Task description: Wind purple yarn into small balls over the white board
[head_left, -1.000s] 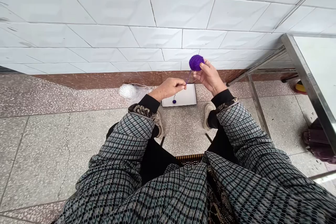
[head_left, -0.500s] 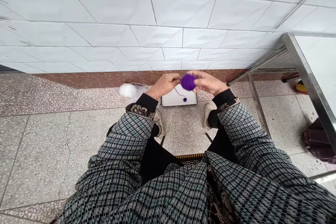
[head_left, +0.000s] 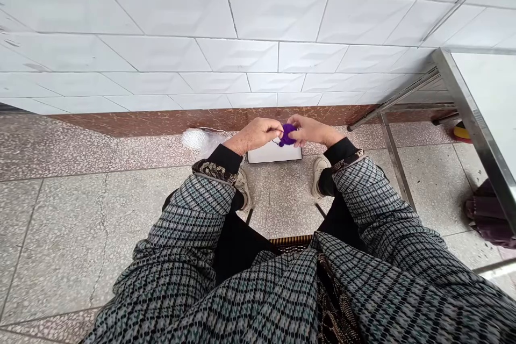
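Just off centre toward two o'clock, a purple yarn ball (head_left: 288, 133) sits in the right hand (head_left: 311, 131), fingers curled around it. At its nine o'clock, the left hand (head_left: 258, 135) pinches a purple strand (head_left: 276, 142), fingertips together. Toward seven o'clock are a small purple ball (head_left: 281, 144) and a shallow white box (head_left: 274, 155).

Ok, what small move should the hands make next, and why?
Probably the left hand should guide the strand around the purple yarn ball: it is pinched beside the ball, with strand showing just below, while the right hand grips the ball.
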The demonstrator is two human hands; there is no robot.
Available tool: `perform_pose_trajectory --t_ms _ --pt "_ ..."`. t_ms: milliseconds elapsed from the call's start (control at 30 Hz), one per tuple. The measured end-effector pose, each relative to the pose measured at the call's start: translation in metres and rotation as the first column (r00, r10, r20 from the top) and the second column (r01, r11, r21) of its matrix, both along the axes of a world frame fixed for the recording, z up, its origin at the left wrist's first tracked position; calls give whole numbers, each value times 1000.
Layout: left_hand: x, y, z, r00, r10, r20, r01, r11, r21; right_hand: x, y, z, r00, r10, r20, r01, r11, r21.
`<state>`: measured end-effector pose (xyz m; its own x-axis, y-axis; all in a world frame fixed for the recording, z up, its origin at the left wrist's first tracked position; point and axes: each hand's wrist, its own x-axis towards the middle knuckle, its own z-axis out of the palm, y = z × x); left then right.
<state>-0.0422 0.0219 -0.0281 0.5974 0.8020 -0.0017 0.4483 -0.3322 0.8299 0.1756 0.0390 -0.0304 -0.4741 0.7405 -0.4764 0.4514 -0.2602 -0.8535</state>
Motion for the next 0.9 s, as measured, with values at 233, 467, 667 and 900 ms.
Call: perform_pose_trajectory --t_ms 233,467,667,900 --pt "-5 9 -11 992 129 -9 -129 991 18 12 -4 16 911 225 -346 -269 959 -84" --pt "7 4 -21 997 51 -66 -50 999 10 8 6 7 853 -169 -494 157 985 -65" --pt "12 -3 -15 992 -102 -77 105 994 38 1 9 -5 935 -288 -205 323 933 161" --pt "-3 6 -9 988 156 3 -155 979 134 5 1 2 995 86 -40 -84 996 42"
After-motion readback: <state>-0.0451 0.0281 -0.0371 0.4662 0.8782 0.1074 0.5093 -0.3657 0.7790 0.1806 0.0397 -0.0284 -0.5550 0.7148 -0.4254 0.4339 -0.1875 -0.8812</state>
